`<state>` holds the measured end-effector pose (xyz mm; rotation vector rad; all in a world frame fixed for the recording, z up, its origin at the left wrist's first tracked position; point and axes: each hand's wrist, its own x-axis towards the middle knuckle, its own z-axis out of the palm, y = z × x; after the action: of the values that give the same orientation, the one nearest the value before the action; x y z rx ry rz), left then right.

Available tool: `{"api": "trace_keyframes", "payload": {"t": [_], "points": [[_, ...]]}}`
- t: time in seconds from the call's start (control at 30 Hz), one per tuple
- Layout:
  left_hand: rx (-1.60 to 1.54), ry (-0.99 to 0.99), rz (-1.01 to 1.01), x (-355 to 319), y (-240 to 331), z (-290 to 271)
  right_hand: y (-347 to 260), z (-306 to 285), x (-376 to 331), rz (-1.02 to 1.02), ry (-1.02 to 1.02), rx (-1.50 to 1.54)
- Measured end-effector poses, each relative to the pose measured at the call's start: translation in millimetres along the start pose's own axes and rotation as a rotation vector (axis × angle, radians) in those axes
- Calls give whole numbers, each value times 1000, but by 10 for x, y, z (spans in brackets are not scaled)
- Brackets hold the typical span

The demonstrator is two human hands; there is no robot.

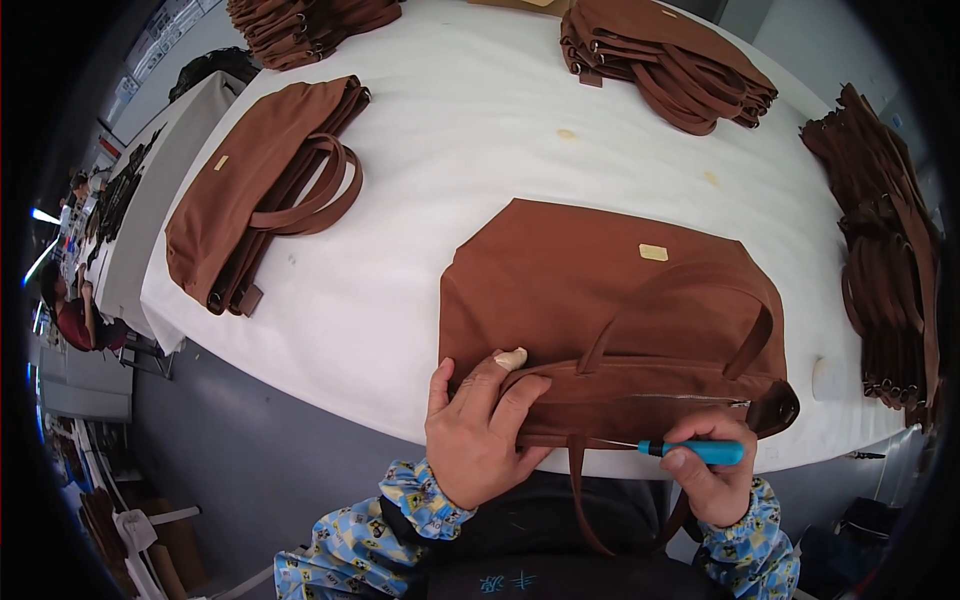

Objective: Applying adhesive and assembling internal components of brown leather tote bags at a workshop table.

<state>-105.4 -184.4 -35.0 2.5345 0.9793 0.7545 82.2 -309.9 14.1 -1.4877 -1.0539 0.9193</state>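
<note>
A brown handbag (540, 280) with a small pale label lies in front of me, its zipped opening facing me. One strap arches over its front and the other hangs down over the table edge. My left hand (480, 430) grips the left end of the opening, fingers over the fabric and thumb at the near rim. A pale wrap covers one fingertip. In my closed right hand (712, 470) is a slim tool (715, 452) with a blue handle, black collar and thin metal shaft. Its shaft points left along the near rim, by the strap's base; whether the tip touches is unclear.
The white-covered table (400, 260) curves around me. Another brown bag (255, 185) lies at the left. Stacks of brown bags stand at the far left (300, 30), far right (665, 60) and right edge (885, 260). Beyond the table's left side, a person (80, 315) sits.
</note>
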Motion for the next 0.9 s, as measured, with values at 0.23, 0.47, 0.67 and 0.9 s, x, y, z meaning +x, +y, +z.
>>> {"api": "trace_keyframes", "payload": {"t": [0.23,0.47,0.67,0.9], "points": [[-8,-32,9,-22,-23,15,23,3,25,-21,-20,-57],[-10,-35,5,-25,-21,9,-6,9,37,-97,-50,-112],[-4,-45,2,-23,-24,-1,-20,17,34,-139,-26,-166],[-1,-17,3,-5,-6,-3,-22,39,25,-115,-35,-141]]}}
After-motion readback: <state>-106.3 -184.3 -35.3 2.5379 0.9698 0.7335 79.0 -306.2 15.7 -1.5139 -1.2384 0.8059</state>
